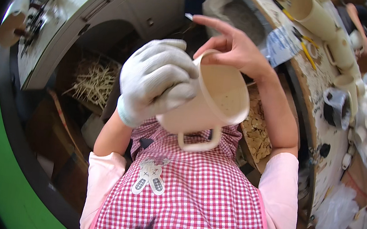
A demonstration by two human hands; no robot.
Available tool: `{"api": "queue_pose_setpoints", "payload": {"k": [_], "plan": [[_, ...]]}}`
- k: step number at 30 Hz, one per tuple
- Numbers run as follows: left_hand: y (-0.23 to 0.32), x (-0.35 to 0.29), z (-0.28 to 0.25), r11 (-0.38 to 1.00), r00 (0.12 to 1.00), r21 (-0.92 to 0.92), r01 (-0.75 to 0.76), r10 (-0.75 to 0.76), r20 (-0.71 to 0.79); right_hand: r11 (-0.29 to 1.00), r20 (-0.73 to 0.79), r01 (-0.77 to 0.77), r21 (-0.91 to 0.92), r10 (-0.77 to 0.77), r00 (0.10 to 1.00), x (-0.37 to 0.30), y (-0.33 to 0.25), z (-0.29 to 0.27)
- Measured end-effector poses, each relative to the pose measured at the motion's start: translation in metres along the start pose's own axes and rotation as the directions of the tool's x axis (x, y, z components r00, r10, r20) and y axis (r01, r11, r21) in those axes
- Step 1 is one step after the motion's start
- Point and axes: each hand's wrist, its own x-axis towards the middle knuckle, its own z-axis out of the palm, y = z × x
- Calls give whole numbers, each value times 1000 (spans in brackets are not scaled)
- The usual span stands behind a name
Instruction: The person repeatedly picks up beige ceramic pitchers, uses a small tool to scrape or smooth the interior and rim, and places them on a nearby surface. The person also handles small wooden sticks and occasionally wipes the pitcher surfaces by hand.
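A cream-coloured plastic mug with a squared loop handle is tilted in front of my apron, its open mouth turned to the right. My right hand is bare and pinches the far rim between thumb and curled fingers. Its index finger points out to the left, with something small and white at the tip that I cannot make out. My left hand, in a white knitted glove, is curled into a fist against the mug's left side. Whatever may be inside that fist is hidden, and the glove is slightly blurred.
Cream sticks fill a box at the left, below a grey cabinet. Tan flat scraps lie in another box beside my right arm. The right workbench bears more mugs, yellow-handled pliers and plastic bags. Another person's arm shows beyond.
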Motion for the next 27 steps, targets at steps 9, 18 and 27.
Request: {"api": "queue_pose_setpoints", "payload": {"k": [9, 18, 27], "plan": [[-29, -74, 33, 973, 972, 32, 228, -226, -61, 927, -64, 122, -354, -154, 986, 51, 57, 24], [-119, -120, 48, 212, 188, -603, 769, -977, -102, 812, -368, 153, -563, -412, 834, 7, 36, 30], [-86, -127, 17, 348, 496, -507, 789, -847, 191, 953, -315, -77, 292, 172, 933, 29, 65, 54]]}}
